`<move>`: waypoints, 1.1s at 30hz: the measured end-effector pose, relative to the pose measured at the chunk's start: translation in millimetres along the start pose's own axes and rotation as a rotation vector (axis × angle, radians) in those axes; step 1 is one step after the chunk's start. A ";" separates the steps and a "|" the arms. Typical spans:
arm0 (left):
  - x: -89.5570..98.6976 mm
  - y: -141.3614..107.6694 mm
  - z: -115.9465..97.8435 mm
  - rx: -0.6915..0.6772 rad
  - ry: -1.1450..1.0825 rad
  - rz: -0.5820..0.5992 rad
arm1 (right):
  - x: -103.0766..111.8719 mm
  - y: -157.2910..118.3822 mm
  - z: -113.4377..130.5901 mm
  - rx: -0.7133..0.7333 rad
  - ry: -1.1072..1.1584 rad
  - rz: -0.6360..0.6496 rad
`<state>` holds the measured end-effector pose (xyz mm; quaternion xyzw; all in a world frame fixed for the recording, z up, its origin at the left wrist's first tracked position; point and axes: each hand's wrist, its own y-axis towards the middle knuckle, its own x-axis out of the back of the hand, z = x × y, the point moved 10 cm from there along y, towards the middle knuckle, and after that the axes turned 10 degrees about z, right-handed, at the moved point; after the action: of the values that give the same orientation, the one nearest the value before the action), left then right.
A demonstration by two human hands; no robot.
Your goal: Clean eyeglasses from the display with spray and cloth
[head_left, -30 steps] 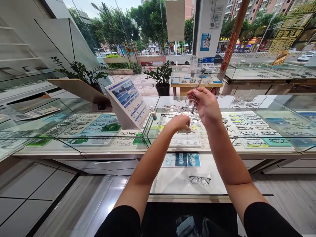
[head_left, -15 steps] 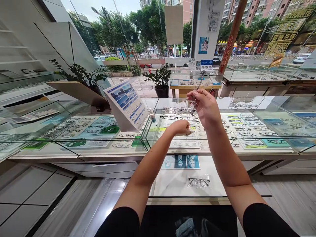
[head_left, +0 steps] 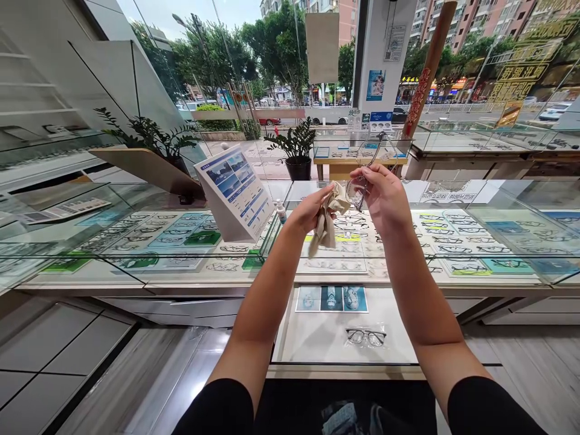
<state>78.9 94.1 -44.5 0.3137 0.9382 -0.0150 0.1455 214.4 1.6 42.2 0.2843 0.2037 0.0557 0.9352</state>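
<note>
- Glasses [head_left: 354, 190] are up in the air over the far side of the glass counter [head_left: 181, 286], tipped steeply, one end high and the other low.
- Right hand [head_left: 385, 192] is closed to a fingertip pinch on the frame near its middle; it has no other visible hold.
- Left hand [head_left: 310, 209] is partly closed, gripping a bunched cloth [head_left: 327, 221] whose loose end hangs down on the near side.
- Contact between cloth and lower lens: close or overlapping; cannot tell whether they touch.
- Risk, judged: the frame could twist or slip, since the pinch is small and both ends are free; a push from the left side would be the likely cause.
- Risk, judged: a slipped frame would land on the counter, with scratching or bending the result.
- Risk, judged: the cloth's free tail could catch the thin frame; bare fingertips near the lens could smear it.
- Bottle [head_left: 281, 212] stands left of the left hand, apart from it; a wide elbow or wrist swing could knock it.
- Change against the frame half a second ago: left hand is higher and farther out, and the cloth now shows plainly.
- Unchanged: right hand's pinch; bottle's place.
</note>
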 end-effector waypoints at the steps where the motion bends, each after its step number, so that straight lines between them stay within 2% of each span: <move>1: -4.7 -3.5 -6.4 -0.033 0.023 0.002 | 0.6 -0.2 0.3 -0.001 -0.005 -0.002; 4: -19.9 -16.1 -28.2 -0.152 0.128 0.028 | 2.6 -0.9 0.7 0.000 -0.012 -0.014; 8: -29.9 -33.3 -53.4 -0.281 0.292 0.016 | 3.0 -1.1 0.6 0.008 -0.010 -0.020; 12: -34.8 -49.8 -75.3 -0.427 0.496 -0.011 | 1.1 -0.9 1.7 0.013 -0.016 -0.012; 15: -31.8 -58.9 -83.2 -0.478 0.554 -0.074 | -1.7 -1.4 3.2 0.013 -0.022 -0.001; 18: -28.4 -63.7 -86.3 -0.490 0.533 -0.123 | -5.4 -2.3 5.0 0.022 -0.016 0.018; 22: -28.0 -63.8 -88.9 -0.488 0.514 -0.131 | -8.8 -3.1 5.0 0.034 -0.017 0.037; 33: -34.8 -44.6 -59.8 -0.278 0.249 0.082 | -11.2 -1.2 -6.9 -0.013 0.001 0.048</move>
<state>63.1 45.1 19.8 0.3280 0.9284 0.1597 0.0707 201.4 1.7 40.2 0.2830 0.1969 0.0793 0.9353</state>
